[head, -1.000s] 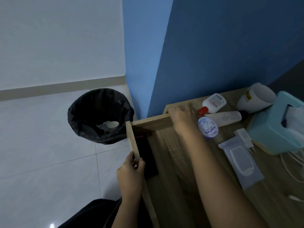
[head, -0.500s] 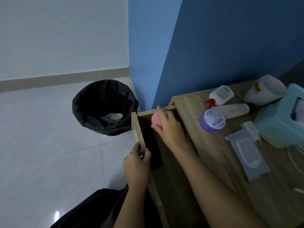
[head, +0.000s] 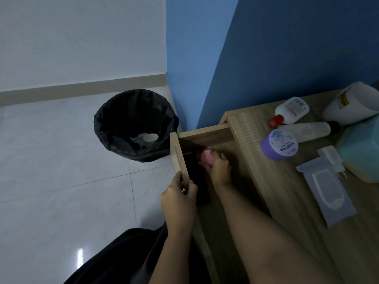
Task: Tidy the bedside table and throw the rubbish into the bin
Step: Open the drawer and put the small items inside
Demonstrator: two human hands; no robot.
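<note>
The right hand (head: 218,168) reaches down into the open drawer (head: 205,136), its fingers (head: 215,158) curled around a small pink object (head: 206,157); most of that object is covered by the grip and blurred, so what it is cannot be told. The left hand (head: 180,198) pinches the drawer's front panel (head: 180,158) at its top edge, thumb on the outer side and fingers over the inner side. The drawer's inside is dark: a black flat shape lies along the front panel and a thin reddish thing shows at the hand's 11 o'clock, neither clear enough to name. On the wooden bench (head: 287,201), at 2 o'clock from the right hand, a purple round jar (head: 280,144) lies on its side with its white label up, touching a pale tube (head: 305,131) with a dark cap; beyond them lies a white bottle (head: 291,109) with a red cap. A white cup (head: 352,104) lies tipped at the 1 o'clock corner, partly cut by the frame edge, as is the teal box (head: 361,152) beside it. A white plug (head: 332,158) sits against the box, and a grey wipes packet (head: 326,189) lies flat at 3 o'clock. On the floor at 10 o'clock stands the bin (head: 114,124), lined with a black bag, holding a paper cup (head: 149,139) and crumpled scraps.
</note>
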